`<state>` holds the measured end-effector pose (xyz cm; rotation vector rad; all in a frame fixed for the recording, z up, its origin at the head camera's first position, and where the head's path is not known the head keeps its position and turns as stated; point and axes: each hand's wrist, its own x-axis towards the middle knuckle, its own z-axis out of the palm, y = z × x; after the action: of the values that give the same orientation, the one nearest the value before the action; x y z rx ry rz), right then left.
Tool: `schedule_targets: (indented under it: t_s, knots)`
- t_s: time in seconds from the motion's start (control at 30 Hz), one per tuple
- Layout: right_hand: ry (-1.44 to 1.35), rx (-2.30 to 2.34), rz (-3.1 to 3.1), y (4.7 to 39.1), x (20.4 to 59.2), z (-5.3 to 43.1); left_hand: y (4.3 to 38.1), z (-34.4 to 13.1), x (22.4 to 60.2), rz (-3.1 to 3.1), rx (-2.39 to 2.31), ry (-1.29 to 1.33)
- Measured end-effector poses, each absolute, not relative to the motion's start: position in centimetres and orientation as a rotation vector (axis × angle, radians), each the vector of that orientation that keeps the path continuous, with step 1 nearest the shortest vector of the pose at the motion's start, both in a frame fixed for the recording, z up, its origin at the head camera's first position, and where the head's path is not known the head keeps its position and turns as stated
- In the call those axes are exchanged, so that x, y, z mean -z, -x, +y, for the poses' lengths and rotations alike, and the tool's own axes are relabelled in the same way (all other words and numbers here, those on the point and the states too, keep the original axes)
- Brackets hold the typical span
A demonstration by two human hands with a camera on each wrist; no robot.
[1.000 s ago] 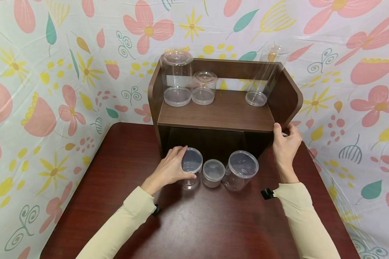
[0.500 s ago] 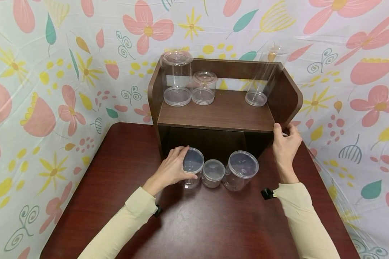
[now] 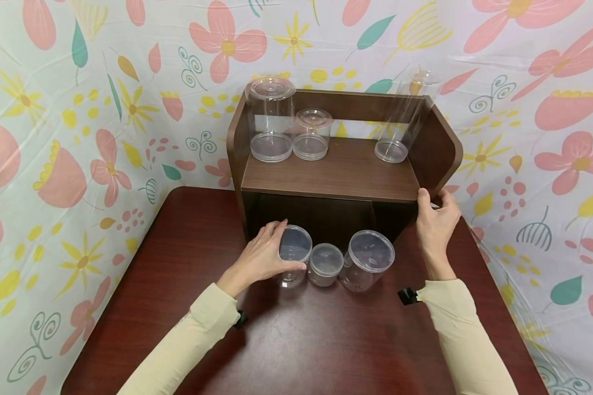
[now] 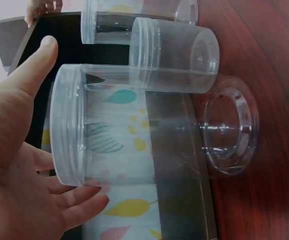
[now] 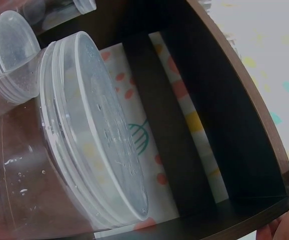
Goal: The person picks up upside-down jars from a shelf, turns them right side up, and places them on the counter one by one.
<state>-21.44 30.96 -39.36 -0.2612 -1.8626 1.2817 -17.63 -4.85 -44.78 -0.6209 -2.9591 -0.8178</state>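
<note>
In the head view, my left hand (image 3: 263, 253) is around the side of a clear plastic jar (image 3: 294, 244) with a screw lid. The left wrist view shows the thumb (image 4: 40, 57) spread away from the lid and the fingers (image 4: 82, 202) extended along the jar's other side. My right hand (image 3: 437, 222) grips the front right edge of a brown two-tier shelf (image 3: 326, 186), thumb in front. A small lidded jar (image 3: 325, 263) and a wide lidded jar (image 3: 370, 252) stand to the right of the first jar.
On the upper tier stand a large jar (image 3: 272, 123) and a shorter jar (image 3: 312, 134) at left, and a tall narrow jar (image 3: 392, 148) at right. The shelf sits at the back of a dark red table (image 3: 296, 345), before flower-printed sheeting (image 3: 296, 55).
The left jar has shifted slightly right toward the small jar. My left thumb has straightened a little across its front. The right hand keeps its hold on the shelf edge.
</note>
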Motion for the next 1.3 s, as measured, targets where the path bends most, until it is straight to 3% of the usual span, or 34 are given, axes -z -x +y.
schedule_targets:
  t_s: [0.6, 1.0, 1.3]
  knots:
    - [0.269, -1.264, -1.885, 21.5, 39.5, 31.1, 17.6, -6.0, 40.0, -2.889, 1.11, 0.563]
    - [0.273, -1.276, -1.865, 21.4, 39.2, 30.7, 17.6, -6.3, 34.5, -2.69, 1.327, 0.594]
    - [0.234, -1.318, -1.831, 19.4, 36.6, 28.5, 19.0, -6.9, 29.6, -2.495, 1.441, 0.628]
